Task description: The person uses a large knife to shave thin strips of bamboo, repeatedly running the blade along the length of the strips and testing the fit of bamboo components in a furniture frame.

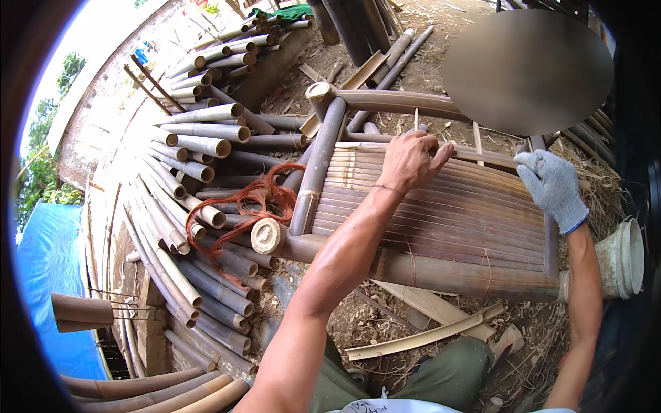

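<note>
A bamboo bench frame [413, 267] lies across the middle, its thick poles joined at the corners. Many narrow bamboo slats [434, 206] run side by side between its end poles. At the far side of these, a longer bamboo slat [487, 155] lies along the row. My bare left hand [410, 160] is closed over this far slat, fingers curled, near a thin upright bamboo stick [416, 119]. My right hand [551, 184], in a grey knit glove, grips the same slat near its right end; its fingertips are partly hidden.
Stacked bamboo poles [206, 144] fill the left side, with orange twine [255, 199] draped over them. A white bucket [620, 258] stands at the right. Split bamboo pieces [423, 334] and shavings lie near my knees. A blurred patch covers the far right.
</note>
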The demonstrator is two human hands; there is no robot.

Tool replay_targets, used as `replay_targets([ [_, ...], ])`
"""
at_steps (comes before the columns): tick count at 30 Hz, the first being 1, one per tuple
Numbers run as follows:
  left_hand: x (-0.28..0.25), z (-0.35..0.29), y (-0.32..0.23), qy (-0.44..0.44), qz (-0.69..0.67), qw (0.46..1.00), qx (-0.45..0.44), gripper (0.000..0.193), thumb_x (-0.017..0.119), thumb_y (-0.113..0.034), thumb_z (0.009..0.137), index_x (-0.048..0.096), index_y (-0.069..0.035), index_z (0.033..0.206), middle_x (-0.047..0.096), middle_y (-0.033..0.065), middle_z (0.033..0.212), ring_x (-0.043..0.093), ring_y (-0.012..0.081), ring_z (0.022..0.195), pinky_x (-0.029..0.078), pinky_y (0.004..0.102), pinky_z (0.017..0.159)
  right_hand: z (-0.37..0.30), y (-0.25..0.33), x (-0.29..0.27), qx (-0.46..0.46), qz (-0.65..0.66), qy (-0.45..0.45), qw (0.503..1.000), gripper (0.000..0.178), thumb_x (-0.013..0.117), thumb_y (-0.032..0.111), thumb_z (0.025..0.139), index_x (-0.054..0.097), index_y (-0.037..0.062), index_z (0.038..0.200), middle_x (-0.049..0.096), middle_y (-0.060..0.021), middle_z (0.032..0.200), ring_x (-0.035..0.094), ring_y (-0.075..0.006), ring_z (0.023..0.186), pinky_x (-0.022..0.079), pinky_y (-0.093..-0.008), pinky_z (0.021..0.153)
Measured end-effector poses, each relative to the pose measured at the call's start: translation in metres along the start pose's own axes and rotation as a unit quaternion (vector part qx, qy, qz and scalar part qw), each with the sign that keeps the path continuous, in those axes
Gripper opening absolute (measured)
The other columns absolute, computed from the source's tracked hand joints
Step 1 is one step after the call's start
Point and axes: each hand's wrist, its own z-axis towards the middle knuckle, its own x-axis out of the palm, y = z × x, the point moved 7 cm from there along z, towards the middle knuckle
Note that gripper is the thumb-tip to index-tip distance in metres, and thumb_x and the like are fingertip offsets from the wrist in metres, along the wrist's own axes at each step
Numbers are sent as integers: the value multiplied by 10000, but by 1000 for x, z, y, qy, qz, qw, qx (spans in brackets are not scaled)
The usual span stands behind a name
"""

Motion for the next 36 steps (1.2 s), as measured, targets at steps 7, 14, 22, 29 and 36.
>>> replay_targets([
  [7,6,13,0,8,71,995,71,463,758,-482,829,669,-113,1093,663,82,1103,589,273,1092,420,433,909,40,-42,52,89,-63,-38,993,606,625,620,885,603,125,536,530,-54,456,529,-252,429,418,-421,475],
  [14,-12,13,1,-89,21,993,71,245,786,-248,841,672,-77,974,639,42,851,591,234,832,402,368,816,39,-63,102,184,90,-23,979,729,484,728,903,648,101,569,591,-136,536,589,-303,487,440,-473,504],
  [22,-17,12,-5,-85,12,992,97,238,790,-211,833,671,-65,979,631,55,839,583,248,828,405,370,830,23,-59,119,240,187,36,952,744,476,737,902,634,88,574,598,-153,555,620,-324,550,473,-482,562],
  [29,-21,10,-8,-64,19,994,87,233,795,-191,826,678,-64,984,660,50,869,599,246,863,410,371,868,20,-53,109,278,144,90,945,605,557,657,912,719,125,672,637,-117,620,657,-296,635,494,-432,624],
  [36,-38,4,-2,-132,-34,989,58,672,575,-479,980,465,-26,1463,502,225,1425,425,390,1354,300,476,1145,50,-18,42,156,25,-134,978,619,525,544,968,577,48,1335,572,-166,1355,492,-376,1301,349,-502,1131],
])
